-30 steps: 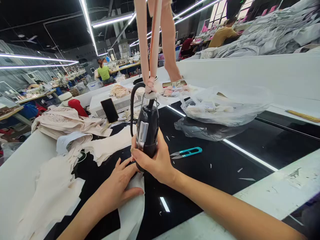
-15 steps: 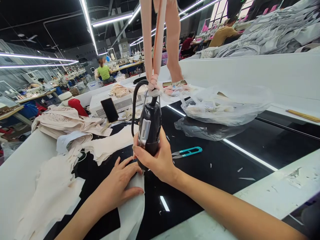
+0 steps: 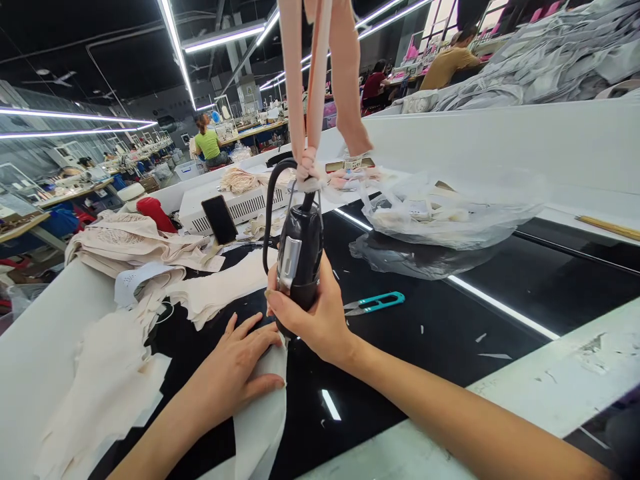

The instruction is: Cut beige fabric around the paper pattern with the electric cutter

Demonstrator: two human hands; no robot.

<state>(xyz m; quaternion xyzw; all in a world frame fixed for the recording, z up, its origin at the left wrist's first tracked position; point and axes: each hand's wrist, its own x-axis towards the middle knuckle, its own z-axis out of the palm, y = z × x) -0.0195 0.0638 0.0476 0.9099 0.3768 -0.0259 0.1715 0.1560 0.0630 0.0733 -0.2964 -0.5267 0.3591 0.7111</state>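
My right hand (image 3: 323, 323) is wrapped round a black hand-held electric tool (image 3: 306, 233) with a silver lever on its side and a black cord. The tool stands upright over the tabletop, hanging from knotted pink fabric straps (image 3: 313, 87). Its lower end is hidden by my fingers. My left hand (image 3: 237, 377) lies with fingers spread, pressing a pale strip of fabric (image 3: 263, 427) on the black glossy surface. The strip's far end reaches to the tool's foot. Right of the tool lie teal thread snips (image 3: 380, 302).
Stacked pale fabric pieces (image 3: 100, 393) and beige garments (image 3: 135, 243) lie on the left. A phone (image 3: 219, 220) leans on a white vented box (image 3: 255, 207). A clear plastic bag (image 3: 450, 220) sits at the back right. People work at sewing machines beyond.
The left hand and the fabric strip under it have shifted very slightly left. The right hand and the tool stay almost where they were.
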